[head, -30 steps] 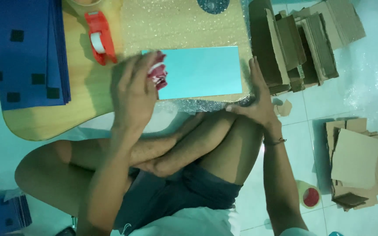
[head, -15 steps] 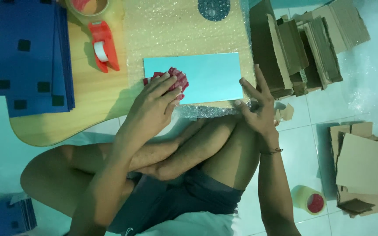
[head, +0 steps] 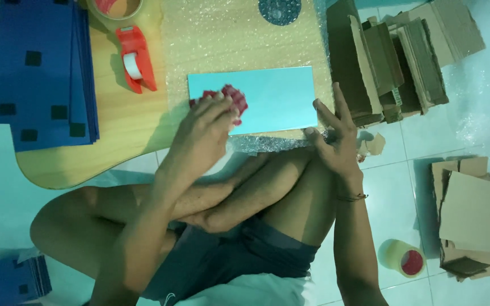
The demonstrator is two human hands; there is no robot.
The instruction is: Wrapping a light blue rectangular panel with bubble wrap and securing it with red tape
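A light blue rectangular panel (head: 276, 96) lies flat on a sheet of bubble wrap (head: 228, 39) on a low wooden table (head: 114, 141). My left hand (head: 202, 139) is closed around a crumpled red cloth (head: 231, 99) and presses it on the panel's near left part. My right hand (head: 336, 139) rests with spread fingers at the panel's near right corner, holding nothing. My crossed legs sit just below the table edge.
A red tape dispenser (head: 136, 59) and a stack of dark blue panels (head: 41, 73) lie on the table's left. Cardboard pieces (head: 392, 56) stand at the right, more cardboard (head: 474, 212) lies on the tiled floor, and a tape roll (head: 404, 258) sits beside my right arm.
My left hand with the red cloth has shifted slightly across the panel's left part. My right hand has stayed at the panel's right corner.
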